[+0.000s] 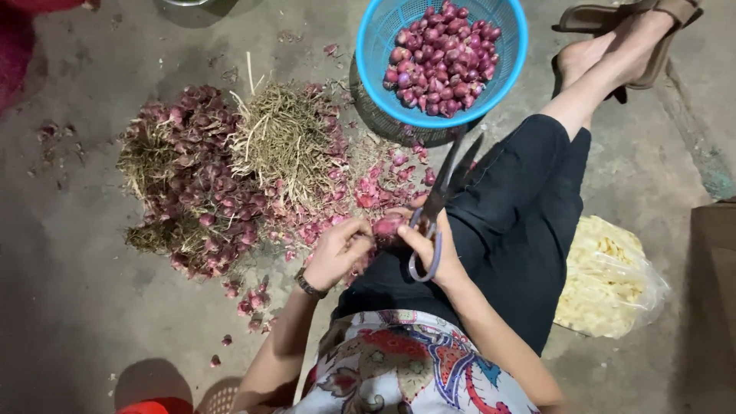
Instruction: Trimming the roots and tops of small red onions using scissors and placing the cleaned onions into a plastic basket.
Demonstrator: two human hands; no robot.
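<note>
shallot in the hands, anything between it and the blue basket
Nothing solid blocks the way. The shallot is held between the left hand and right hand, and the blue basket sits on the floor just beyond. Only the scissors in the right hand point up across that gap, blades reaching the basket's near rim.

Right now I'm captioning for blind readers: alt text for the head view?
A seated person's left hand holds a shallot while the right hand holds scissors. Untrimmed shallots lie piled on the floor; a blue basket holds trimmed ones.
</note>
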